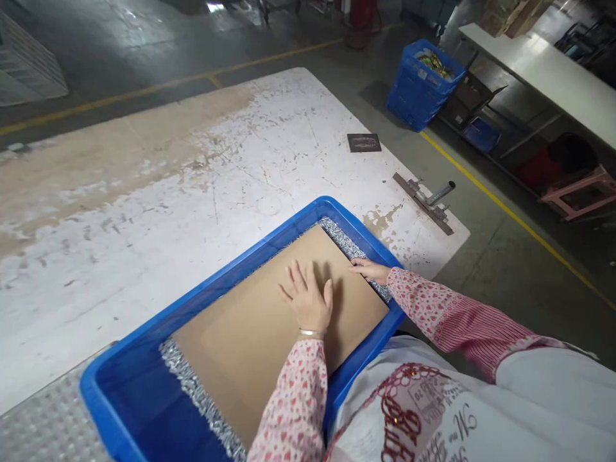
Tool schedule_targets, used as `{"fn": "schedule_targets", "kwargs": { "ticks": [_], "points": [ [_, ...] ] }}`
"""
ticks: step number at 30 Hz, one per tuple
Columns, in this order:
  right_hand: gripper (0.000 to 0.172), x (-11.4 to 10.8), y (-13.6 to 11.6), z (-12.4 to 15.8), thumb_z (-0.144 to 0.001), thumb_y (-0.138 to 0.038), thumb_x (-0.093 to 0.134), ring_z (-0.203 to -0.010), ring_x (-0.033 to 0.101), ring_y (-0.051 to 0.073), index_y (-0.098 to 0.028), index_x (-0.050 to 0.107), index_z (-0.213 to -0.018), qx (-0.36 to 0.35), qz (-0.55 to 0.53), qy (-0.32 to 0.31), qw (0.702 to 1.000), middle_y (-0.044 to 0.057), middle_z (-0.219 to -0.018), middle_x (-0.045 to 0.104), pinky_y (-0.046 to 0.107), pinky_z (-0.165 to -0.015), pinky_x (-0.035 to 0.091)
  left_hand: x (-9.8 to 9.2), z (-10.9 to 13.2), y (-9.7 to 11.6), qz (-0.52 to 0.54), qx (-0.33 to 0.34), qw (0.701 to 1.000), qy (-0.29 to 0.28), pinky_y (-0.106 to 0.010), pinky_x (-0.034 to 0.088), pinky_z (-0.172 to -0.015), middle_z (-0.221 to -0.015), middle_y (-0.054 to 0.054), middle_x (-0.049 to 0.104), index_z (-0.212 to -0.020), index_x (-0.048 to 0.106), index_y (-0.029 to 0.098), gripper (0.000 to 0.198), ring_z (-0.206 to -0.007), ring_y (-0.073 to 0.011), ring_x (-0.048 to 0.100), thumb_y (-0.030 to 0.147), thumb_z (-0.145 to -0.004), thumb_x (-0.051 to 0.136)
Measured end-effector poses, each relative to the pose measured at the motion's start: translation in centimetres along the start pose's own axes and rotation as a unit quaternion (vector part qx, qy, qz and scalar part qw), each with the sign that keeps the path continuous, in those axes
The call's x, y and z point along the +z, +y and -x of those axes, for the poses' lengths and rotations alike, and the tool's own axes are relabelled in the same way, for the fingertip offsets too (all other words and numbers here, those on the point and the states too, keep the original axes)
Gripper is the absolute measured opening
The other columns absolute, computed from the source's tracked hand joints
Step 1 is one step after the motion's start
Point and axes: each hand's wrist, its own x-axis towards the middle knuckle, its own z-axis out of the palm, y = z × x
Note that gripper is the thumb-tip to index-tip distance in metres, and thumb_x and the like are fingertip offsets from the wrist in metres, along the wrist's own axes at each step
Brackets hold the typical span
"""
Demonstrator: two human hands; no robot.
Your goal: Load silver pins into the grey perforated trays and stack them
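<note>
A blue plastic crate rests on a scuffed white tabletop, and a brown cardboard sheet lies flat inside it. Shiny silver-and-dark pieces show along the cardboard's lower left edge and at its far corner; the rest is hidden beneath it. My left hand, with a metal bangle at the wrist, lies flat on the cardboard, fingers spread. My right hand rests across the sheet's right edge, fingers together and its thumb hidden. Neither hand clearly grips anything.
A second blue crate holding colourful items stands on the floor beyond the tabletop. A dark plate and a metal bracket lie near the tabletop's right edge. A long white table and a pink stool stand at right.
</note>
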Motion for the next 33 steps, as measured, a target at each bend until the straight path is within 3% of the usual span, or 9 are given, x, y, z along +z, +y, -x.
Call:
{"fn": "schedule_targets", "kwargs": {
  "ticks": [5, 10, 13, 17, 20, 24, 27, 29, 33],
  "points": [
    [0.038, 0.8, 2.6, 1.5, -0.071, -0.038, 0.080, -0.088, 0.069, 0.020, -0.020, 0.067, -0.101, 0.070, -0.100, -0.089, 0.988, 0.005, -0.095, 0.073, 0.031, -0.079, 0.055, 0.4, 3.6, 0.1, 0.009, 0.051, 0.995, -0.090, -0.062, 0.007, -0.118, -0.153, -0.020, 0.036, -0.145, 0.044, 0.016, 0.058, -0.145, -0.0342, 0.026, 0.043, -0.094, 0.041],
    [0.036, 1.1, 3.6, 3.0, -0.069, -0.032, 0.081, -0.095, 0.070, 0.022, -0.020, 0.068, -0.101, 0.128, -0.074, -0.138, 0.979, 0.005, -0.098, 0.074, 0.033, -0.082, 0.057, -0.4, 6.4, -0.7, -0.018, -0.021, 0.998, -0.053, -0.063, 0.010, -0.117, -0.156, -0.019, 0.032, -0.148, 0.040, 0.017, 0.062, -0.148, -0.0347, 0.018, 0.043, -0.092, 0.045],
    [0.035, 1.7, 3.5, 3.5, -0.071, -0.029, 0.080, -0.098, 0.070, 0.024, -0.019, 0.068, -0.103, 0.114, -0.078, -0.133, 0.981, 0.007, -0.102, 0.074, 0.041, -0.091, 0.055, -1.6, 7.6, -1.0, -0.029, -0.034, 0.994, -0.104, -0.061, 0.014, -0.118, -0.155, -0.018, 0.033, -0.149, 0.038, 0.016, 0.060, -0.147, -0.0325, 0.023, 0.040, -0.094, 0.041],
    [0.030, 3.2, 3.6, 3.9, -0.080, -0.036, 0.070, -0.105, 0.068, 0.026, -0.017, 0.069, -0.103, 0.123, -0.106, -0.134, 0.978, 0.011, -0.109, 0.073, 0.047, -0.103, 0.048, -2.4, 8.9, -1.9, -0.060, -0.078, 0.993, -0.065, -0.061, 0.010, -0.119, -0.159, -0.017, 0.025, -0.150, 0.035, 0.016, 0.063, -0.149, -0.0329, 0.015, 0.042, -0.093, 0.044],
    [0.025, 4.2, 3.7, 4.3, -0.078, -0.031, 0.071, -0.108, 0.067, 0.027, -0.018, 0.071, -0.099, 0.135, -0.045, -0.126, 0.982, 0.010, -0.107, 0.073, 0.048, -0.107, 0.045, -3.2, 9.4, -2.9, -0.050, -0.080, 0.988, -0.124, -0.058, 0.015, -0.119, -0.158, -0.016, 0.029, -0.149, 0.036, 0.016, 0.063, -0.148, -0.0313, 0.021, 0.043, -0.093, 0.045],
    [0.020, 4.4, 2.8, 4.9, -0.084, -0.033, 0.064, -0.103, 0.069, 0.027, -0.018, 0.071, -0.096, 0.146, -0.038, -0.082, 0.985, 0.011, -0.104, 0.074, 0.045, -0.104, 0.048, -6.6, 10.2, -6.2, -0.050, -0.161, 0.986, -0.014, -0.053, 0.013, -0.120, -0.160, -0.013, 0.026, -0.146, 0.041, 0.019, 0.058, -0.149, -0.0279, 0.015, 0.046, -0.094, 0.044],
    [0.022, 4.0, 1.7, 5.6, -0.087, -0.033, 0.059, -0.097, 0.071, 0.027, -0.018, 0.070, -0.098, 0.170, -0.050, -0.041, 0.983, 0.013, -0.100, 0.075, 0.043, -0.097, 0.053, -9.8, 13.0, -10.8, -0.016, -0.366, 0.924, 0.107, -0.056, 0.012, -0.119, -0.159, -0.020, 0.021, -0.144, 0.040, 0.013, 0.063, -0.149, -0.0330, 0.013, 0.044, -0.090, 0.051],
    [0.022, 3.8, 1.1, 6.4, -0.088, -0.031, 0.058, -0.096, 0.072, 0.026, -0.018, 0.070, -0.101, 0.175, -0.063, -0.037, 0.982, 0.013, -0.101, 0.074, 0.040, -0.092, 0.055, -10.9, 16.0, -13.9, 0.066, -0.480, 0.865, 0.129, -0.056, 0.020, -0.116, -0.155, -0.027, 0.028, -0.143, 0.037, 0.008, 0.068, -0.145, -0.0355, 0.023, 0.041, -0.087, 0.056],
    [0.027, 3.9, 0.6, 8.0, -0.089, -0.028, 0.056, -0.097, 0.071, 0.025, -0.016, 0.069, -0.110, 0.176, -0.064, -0.016, 0.982, 0.013, -0.107, 0.073, 0.033, -0.088, 0.056, -10.7, 21.5, -16.9, 0.183, -0.530, 0.820, 0.120, -0.047, 0.047, -0.097, -0.117, -0.024, 0.065, -0.122, 0.055, 0.006, 0.054, -0.111, -0.0329, 0.062, 0.041, -0.083, 0.060]
  ]
}}
